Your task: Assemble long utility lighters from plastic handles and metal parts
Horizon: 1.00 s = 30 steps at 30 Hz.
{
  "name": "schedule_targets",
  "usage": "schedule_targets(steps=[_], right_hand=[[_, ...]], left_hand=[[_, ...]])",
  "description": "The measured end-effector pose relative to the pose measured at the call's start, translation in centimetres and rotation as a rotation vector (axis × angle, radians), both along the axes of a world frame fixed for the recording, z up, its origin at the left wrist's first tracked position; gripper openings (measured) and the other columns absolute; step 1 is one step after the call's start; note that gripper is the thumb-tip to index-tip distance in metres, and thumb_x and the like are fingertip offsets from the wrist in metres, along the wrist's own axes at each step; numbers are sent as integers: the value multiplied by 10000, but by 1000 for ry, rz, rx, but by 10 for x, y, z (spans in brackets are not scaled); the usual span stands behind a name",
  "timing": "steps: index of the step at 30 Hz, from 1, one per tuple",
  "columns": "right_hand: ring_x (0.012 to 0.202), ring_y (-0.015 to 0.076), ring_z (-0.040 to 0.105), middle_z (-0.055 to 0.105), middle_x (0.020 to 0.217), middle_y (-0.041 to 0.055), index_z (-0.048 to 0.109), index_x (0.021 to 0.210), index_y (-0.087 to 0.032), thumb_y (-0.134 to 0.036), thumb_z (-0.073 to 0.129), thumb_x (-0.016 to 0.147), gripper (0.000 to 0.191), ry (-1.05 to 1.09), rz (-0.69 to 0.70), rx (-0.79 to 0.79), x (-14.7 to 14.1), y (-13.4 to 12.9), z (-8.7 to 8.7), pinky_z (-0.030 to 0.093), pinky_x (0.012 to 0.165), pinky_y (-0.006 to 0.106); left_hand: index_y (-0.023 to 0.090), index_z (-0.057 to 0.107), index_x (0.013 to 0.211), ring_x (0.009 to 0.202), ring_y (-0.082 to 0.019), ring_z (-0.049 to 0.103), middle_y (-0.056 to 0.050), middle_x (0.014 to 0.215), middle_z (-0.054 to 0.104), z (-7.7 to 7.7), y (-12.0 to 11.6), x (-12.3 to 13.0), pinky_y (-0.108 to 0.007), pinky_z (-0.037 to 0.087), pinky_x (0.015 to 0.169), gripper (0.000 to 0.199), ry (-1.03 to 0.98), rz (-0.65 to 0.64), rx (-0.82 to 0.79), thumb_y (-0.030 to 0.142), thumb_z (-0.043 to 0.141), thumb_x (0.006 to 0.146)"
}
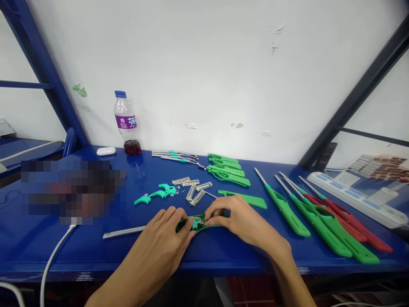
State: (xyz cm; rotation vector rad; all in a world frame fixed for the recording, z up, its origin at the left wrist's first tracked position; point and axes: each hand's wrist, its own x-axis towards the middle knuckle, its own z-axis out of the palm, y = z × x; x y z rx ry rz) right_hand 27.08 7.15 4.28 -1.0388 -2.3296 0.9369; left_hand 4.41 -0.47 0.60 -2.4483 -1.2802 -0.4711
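An open green lighter handle half lies near the table's front edge, a metal lighter tube extending to its left. My left hand holds this handle, its thumb over a teal trigger inside. Pale wires show beside the trigger. The thumb and fingers of my right hand are pinched together over the handle's right part, at the wires; what they grip is hidden. Just behind lie several clear fuel tanks and loose teal triggers with small metal pieces.
Metal tubes with wires and green handle halves lie at the back. Another green half sits behind my right hand. Finished green and red lighters lie right, before a power strip. A bottle stands back left.
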Motion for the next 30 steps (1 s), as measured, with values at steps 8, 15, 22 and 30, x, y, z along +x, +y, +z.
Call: schedule_targets(steps=[8, 15, 22, 30], right_hand=[[824, 175, 729, 791, 896, -29, 787, 891, -258, -251, 777, 939, 50, 2, 10, -8, 1, 1, 0, 514, 761, 255], [844, 180, 711, 793, 928, -20, 796, 871, -251, -202, 753, 946, 99, -3, 5, 15, 0, -2, 2, 505, 765, 269], [859, 169, 712, 793, 975, -28, 791, 893, -261, -246, 761, 957, 72, -43, 22, 43, 0, -4, 7, 502, 772, 263], [899, 206, 718, 718, 1139, 34, 742, 986, -270, -359, 641, 1031, 142, -13, -105, 249, -5, -7, 8, 531, 828, 344]], left_hand=[[155, 703, 1124, 910, -266, 636, -99, 1028, 651, 1, 0, 0, -466, 557, 799, 319, -167, -9, -96, 159, 387, 1081], [276, 706, 1206, 1011, -264, 633, -56, 1135, 680, 0, 4, -13, -451, 532, 882, 283, -297, -9, -216, 205, 467, 1071], [274, 733, 1270, 1012, -286, 726, -74, 1139, 754, 10, 12, -51, -455, 585, 899, 384, -272, 55, -113, 363, 401, 1100], [356, 812, 1083, 954, -233, 692, -67, 1455, 542, 19, 6, -54, -280, 568, 555, 328, -376, 135, -70, 350, 486, 1047]])
